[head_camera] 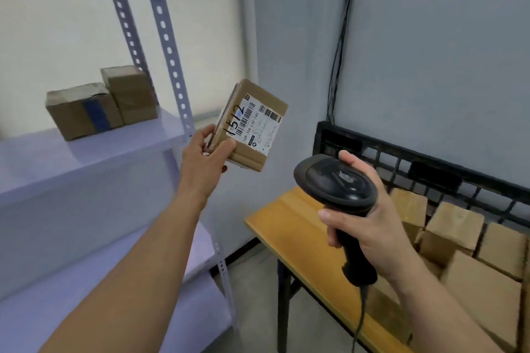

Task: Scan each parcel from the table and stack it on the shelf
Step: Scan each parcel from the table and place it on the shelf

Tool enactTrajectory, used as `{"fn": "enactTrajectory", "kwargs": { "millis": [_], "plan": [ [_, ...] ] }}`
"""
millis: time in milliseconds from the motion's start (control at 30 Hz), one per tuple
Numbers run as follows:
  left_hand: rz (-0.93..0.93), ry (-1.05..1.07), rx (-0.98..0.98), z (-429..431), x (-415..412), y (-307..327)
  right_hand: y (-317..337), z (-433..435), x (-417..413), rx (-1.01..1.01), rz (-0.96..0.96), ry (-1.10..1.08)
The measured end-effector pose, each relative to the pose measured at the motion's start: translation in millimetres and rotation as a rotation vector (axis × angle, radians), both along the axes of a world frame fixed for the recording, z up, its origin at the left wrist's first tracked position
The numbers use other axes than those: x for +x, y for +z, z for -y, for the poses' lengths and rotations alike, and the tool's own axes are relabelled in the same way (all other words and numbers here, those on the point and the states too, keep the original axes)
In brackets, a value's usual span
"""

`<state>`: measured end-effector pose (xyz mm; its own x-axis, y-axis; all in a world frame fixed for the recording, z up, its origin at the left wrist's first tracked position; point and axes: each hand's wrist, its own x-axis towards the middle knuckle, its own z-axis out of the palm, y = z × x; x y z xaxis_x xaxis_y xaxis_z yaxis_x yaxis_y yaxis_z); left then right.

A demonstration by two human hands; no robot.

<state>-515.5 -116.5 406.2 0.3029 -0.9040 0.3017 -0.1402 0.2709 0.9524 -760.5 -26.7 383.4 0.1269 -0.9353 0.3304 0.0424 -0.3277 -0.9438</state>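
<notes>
My left hand [205,152] grips a small cardboard parcel [252,123] by its lower left corner, holding it up in the air with its white label facing me. The label carries barcodes and a handwritten "1512". My right hand [370,215] grips the handle of a black barcode scanner [335,180], whose head points up and left toward the parcel, a short way below and to the right of it. Two taped cardboard parcels [83,111] [130,93] stand side by side on the white metal shelf [86,157] at the left.
A wooden table [289,226] at the lower right carries a black plastic crate [430,169] holding several brown parcels [453,223]. The scanner's cable hangs below my right hand. Perforated shelf posts [172,66] rise just left of the held parcel. Black cables run down the wall behind.
</notes>
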Motion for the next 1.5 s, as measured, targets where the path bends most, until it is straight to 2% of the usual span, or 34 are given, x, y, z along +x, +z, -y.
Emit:
{"fn": "enactTrajectory", "kwargs": {
  "millis": [333,500,700,1000,1133,1233,1333,1500],
  "plan": [
    [-0.032,0.38,-0.089,2,163,42,22,48,135,-0.045,-0.028,0.173],
    [-0.073,0.506,-0.03,27,238,59,27,77,200,-0.045,-0.027,0.217],
    [0.019,0.636,0.031,82,293,75,29,106,255,-0.039,0.004,0.258],
    [0.277,0.702,0.255,140,329,72,31,134,288,-0.019,0.014,0.235],
    [0.372,0.606,0.134,144,333,69,31,141,295,-0.012,0.026,0.225],
    [0.509,0.525,0.003,141,331,67,30,144,299,-0.012,0.024,0.221],
    [0.635,0.537,-0.081,143,332,68,29,147,303,-0.009,0.013,0.221],
    [0.656,0.542,0.053,152,338,77,29,149,308,-0.021,-0.005,0.207]
  ]
}}
